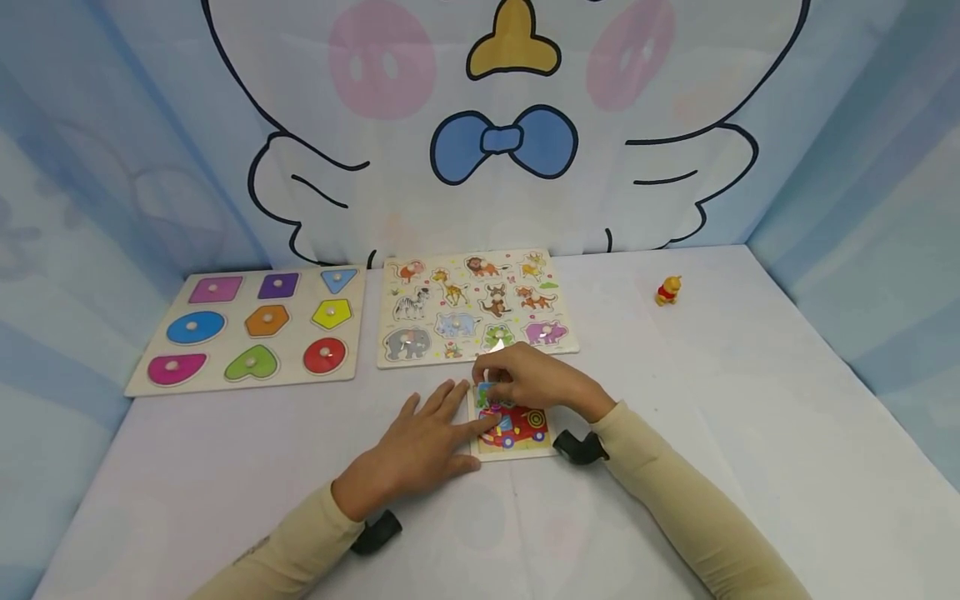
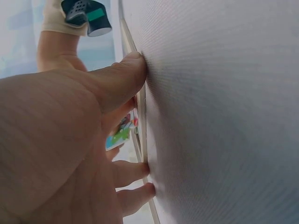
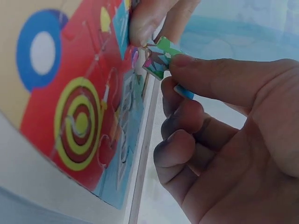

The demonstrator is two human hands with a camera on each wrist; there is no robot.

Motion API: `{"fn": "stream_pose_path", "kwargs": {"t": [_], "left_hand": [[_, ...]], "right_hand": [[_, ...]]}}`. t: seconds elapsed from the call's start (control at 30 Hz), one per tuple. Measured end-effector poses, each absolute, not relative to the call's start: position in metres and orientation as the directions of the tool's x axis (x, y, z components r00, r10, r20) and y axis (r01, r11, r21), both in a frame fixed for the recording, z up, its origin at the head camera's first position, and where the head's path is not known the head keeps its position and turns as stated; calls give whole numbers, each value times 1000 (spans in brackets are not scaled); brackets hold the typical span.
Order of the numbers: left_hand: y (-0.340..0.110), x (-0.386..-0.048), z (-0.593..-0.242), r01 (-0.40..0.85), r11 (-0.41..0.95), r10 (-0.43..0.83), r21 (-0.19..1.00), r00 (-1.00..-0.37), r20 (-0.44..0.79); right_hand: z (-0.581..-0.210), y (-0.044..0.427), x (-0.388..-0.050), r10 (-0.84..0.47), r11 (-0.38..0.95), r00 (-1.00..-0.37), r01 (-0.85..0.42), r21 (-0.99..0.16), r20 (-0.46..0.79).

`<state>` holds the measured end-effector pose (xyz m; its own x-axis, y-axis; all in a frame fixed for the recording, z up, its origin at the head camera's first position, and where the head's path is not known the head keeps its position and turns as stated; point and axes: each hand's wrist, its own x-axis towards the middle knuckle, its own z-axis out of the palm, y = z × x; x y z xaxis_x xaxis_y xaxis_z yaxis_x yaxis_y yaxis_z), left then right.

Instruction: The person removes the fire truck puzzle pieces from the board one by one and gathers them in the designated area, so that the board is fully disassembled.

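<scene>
A small square puzzle with a red car picture (image 1: 519,424) lies in a pale frame on the table. My left hand (image 1: 420,446) is spread at its left side, one finger reaching onto the picture. In the left wrist view, that hand's thumb (image 2: 126,77) touches the board's edge (image 2: 143,121). Over the puzzle's upper left part, my right hand (image 1: 536,379) is bent down. The right wrist view shows this hand (image 3: 233,112) pinching a green and patterned piece (image 3: 158,59), tilted above the board's surface (image 3: 42,107), near a left fingertip.
Behind the puzzle lies an animal peg board (image 1: 433,360); a shape peg board (image 1: 288,380) is at the back left. A small yellow and red bear figure (image 1: 667,291) stands at the back right. A printed curtain (image 1: 502,217) hangs along the table's back edge.
</scene>
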<state>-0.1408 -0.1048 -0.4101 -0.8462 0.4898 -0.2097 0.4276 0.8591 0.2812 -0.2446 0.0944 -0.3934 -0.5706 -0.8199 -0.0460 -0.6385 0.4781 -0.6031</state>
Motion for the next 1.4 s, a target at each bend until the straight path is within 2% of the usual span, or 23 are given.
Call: {"fn": "stream_pose_path", "kwargs": {"t": [0.2, 0.43, 0.53, 0.8, 0.97, 1.13, 1.4], "left_hand": [[-104, -141, -410, 418, 861, 485, 288, -846, -221], [-103, -141, -410, 397, 865, 473, 305, -849, -235], [-103, -141, -410, 392, 867, 468, 306, -852, -235], [-104, -141, -410, 388, 864, 468, 321, -855, -225], [-104, -140, -410, 392, 858, 475, 333, -852, -221], [-104, -139, -411, 393, 857, 475, 332, -853, -216], [-104, -140, -410, 392, 858, 473, 332, -855, -212]], "right_hand": [[-382, 105, -249, -804, 472, -594, -614, -633, -24], [-360, 141, -257, -676, 545, -737, -484, -685, -17], [-358, 155, -259, -639, 587, -769, -462, -666, -29], [-369, 177, -258, -629, 616, -771, -419, -667, -97], [-376, 182, -259, -646, 620, -751, -412, -668, -137], [-382, 183, -261, -668, 615, -732, -441, -654, -135], [-392, 182, -265, -666, 614, -736, -445, -652, -124]]}}
